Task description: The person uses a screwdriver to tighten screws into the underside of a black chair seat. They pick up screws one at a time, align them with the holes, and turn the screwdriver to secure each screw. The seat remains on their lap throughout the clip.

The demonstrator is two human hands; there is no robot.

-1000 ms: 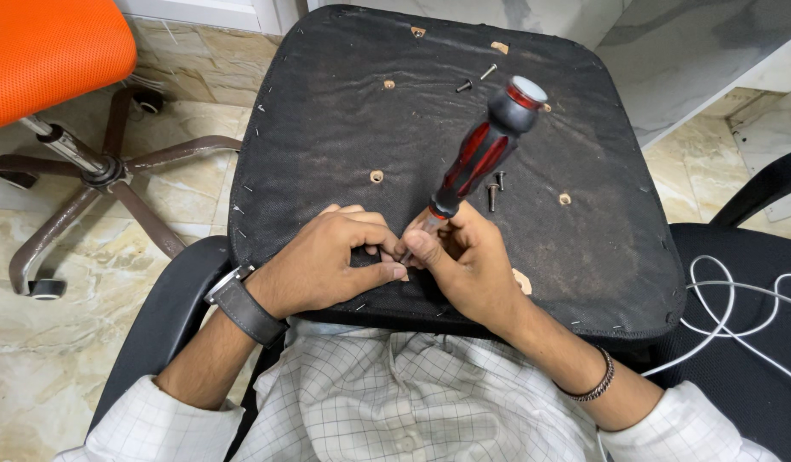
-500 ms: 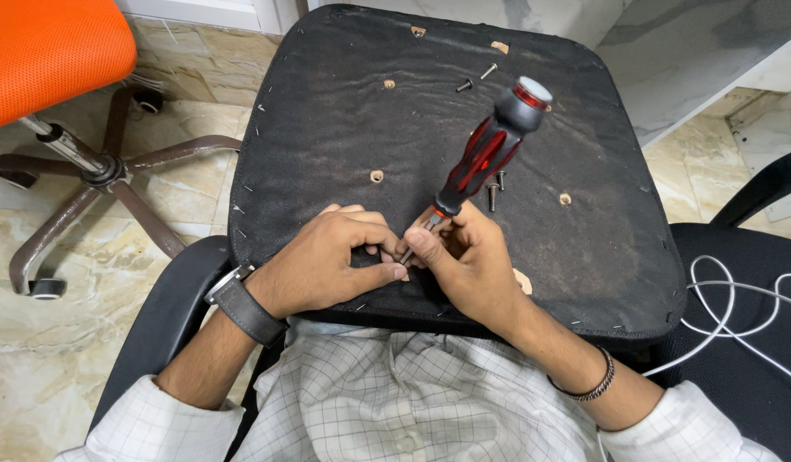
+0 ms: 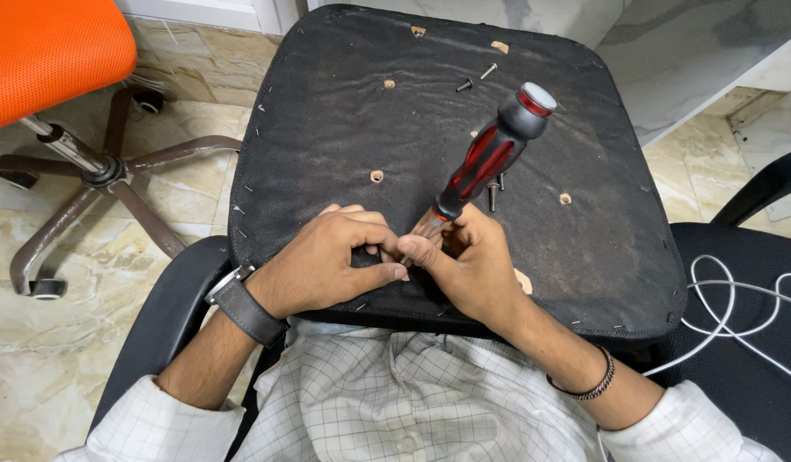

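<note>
Right hand (image 3: 468,261) grasps the red-and-black screwdriver (image 3: 490,158) low on its shaft, tilted over the upturned seat base (image 3: 327,128). Left hand (image 3: 327,261) fingers pinch at the tip; loose screws (image 3: 496,190) lie nearby.

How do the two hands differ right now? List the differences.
The left hand lies low on the black seat panel, fingers curled toward the tool's tip; the right hand grips the red-and-black screwdriver by its lower shaft, handle tilted up and away. The left wrist wears a dark watch; the right wears a thin bracelet. Both meet at the panel's near edge.
</note>
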